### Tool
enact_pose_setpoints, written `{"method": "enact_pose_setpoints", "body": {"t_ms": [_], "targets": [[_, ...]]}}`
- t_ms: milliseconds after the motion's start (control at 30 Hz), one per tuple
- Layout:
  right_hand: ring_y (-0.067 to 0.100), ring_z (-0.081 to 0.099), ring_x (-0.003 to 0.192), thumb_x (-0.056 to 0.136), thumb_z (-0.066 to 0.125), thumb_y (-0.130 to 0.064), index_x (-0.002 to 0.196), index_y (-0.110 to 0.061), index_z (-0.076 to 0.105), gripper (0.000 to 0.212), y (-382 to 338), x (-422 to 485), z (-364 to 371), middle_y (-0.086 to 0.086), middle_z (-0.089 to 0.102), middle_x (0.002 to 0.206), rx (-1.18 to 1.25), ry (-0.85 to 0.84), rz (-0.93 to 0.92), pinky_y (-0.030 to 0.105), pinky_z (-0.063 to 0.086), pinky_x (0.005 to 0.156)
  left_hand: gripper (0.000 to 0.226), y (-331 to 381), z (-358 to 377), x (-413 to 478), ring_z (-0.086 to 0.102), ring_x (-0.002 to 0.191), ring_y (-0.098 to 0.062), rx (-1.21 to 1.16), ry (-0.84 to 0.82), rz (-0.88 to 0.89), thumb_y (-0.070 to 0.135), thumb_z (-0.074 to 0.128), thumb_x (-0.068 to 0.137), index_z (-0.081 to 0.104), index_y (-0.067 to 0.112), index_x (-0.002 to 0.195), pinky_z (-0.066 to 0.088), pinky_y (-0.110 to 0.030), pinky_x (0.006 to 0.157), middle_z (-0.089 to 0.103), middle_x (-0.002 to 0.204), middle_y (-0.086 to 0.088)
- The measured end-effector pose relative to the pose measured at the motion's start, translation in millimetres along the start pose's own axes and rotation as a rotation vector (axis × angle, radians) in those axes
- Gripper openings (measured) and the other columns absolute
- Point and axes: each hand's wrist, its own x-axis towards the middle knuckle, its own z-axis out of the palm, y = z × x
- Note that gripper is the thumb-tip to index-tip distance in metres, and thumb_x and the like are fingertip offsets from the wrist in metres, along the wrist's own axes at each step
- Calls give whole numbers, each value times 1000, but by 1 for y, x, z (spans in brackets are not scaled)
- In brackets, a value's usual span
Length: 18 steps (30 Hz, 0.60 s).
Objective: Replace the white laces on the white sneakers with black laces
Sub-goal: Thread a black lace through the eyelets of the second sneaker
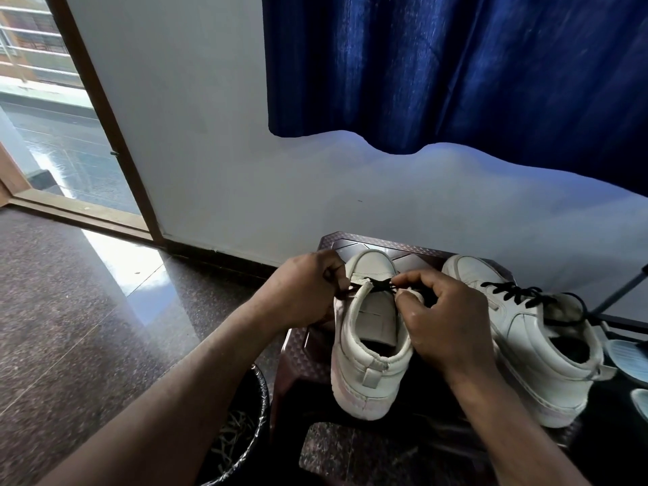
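Apparently both hands, left hand [304,288] and right hand [443,322], pinch the black lace [380,285].

I note a white wall [210,135], a blue curtain [456,64] upper right, a wood-framed doorway [105,117] left, and daylight glaring on the speckled floor [70,310].

The left hand [304,290] and right hand [446,322] are pinching the black lace [380,285] at either side of one white sneaker [368,349]; the other sneaker [540,349], already laced black, is sitting beside it on the surface [350,242].

Sneakers [364,387] on stool [302,349]; bin [245,440] at left
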Motion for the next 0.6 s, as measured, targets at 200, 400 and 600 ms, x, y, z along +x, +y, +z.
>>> {"method": "enact_pose_setpoints", "body": {"t_ms": [200,400,600], "targets": [[-3,63,68,82,76,-16,88,-32,78,17,0,1,1,-21,72,81,14,-16,-28,14,42,62,15,9,3,3,64,63,-9,-180,176,77,18,76,89,68,25,80,46,-21,57,70,72,6],[-3,68,88,87,80,-30,92,-33,79,6,-9,7,0,-24,75,91,236,-89,-14,16,52,79,20,26,8,8,66,57,-9,-548,202,66,14,87,82,68,18,87,46,-21,55,72,68,2],[13,72,87,86,69,-16,86,-27,82,17,-13,15,12,-5,79,86,437,-227,103,38,55,82,25,34,18,13,68,62,-14,-618,154,125,9,90,78,68,19,85,52,-30,64,76,75,-2]]}}
